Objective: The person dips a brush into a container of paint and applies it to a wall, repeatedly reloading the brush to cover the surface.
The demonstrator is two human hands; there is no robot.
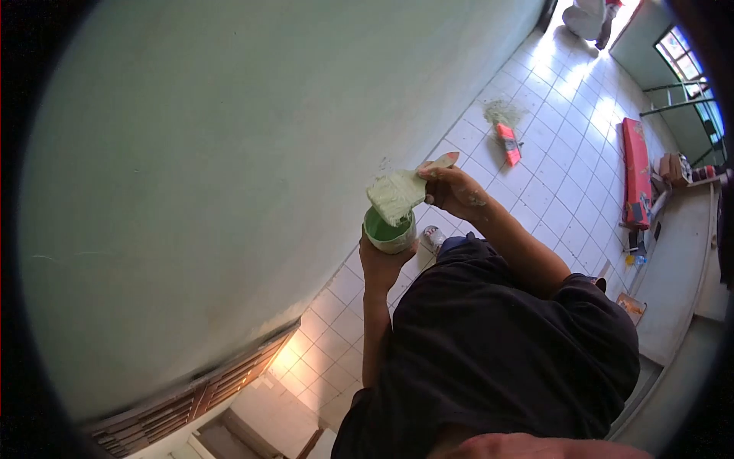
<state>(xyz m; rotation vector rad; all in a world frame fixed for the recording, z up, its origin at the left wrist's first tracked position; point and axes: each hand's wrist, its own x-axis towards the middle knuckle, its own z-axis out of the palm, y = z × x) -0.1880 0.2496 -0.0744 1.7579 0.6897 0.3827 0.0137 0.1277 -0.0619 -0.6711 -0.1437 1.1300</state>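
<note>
My left hand [382, 268] is wrapped round a small rounded cup [394, 243] with green paint inside and pale smears on its outside. Above the cup, my right hand [456, 191] grips a wide brush [396, 196] by its handle. Pale green paint coats the brush, and its lower edge hangs over the cup's opening. The handle's reddish end sticks out past my fingers. Beside both hands stands a pale green wall [229, 153].
White floor tiles [535, 183] with a green stain [505, 113] and a red-pink object [508, 144] lie beyond. A long red item [636, 172] rests at the right near a counter [677, 268]. Wooden slats [199, 394] are at lower left. Someone's arm [604, 34] shows in the doorway.
</note>
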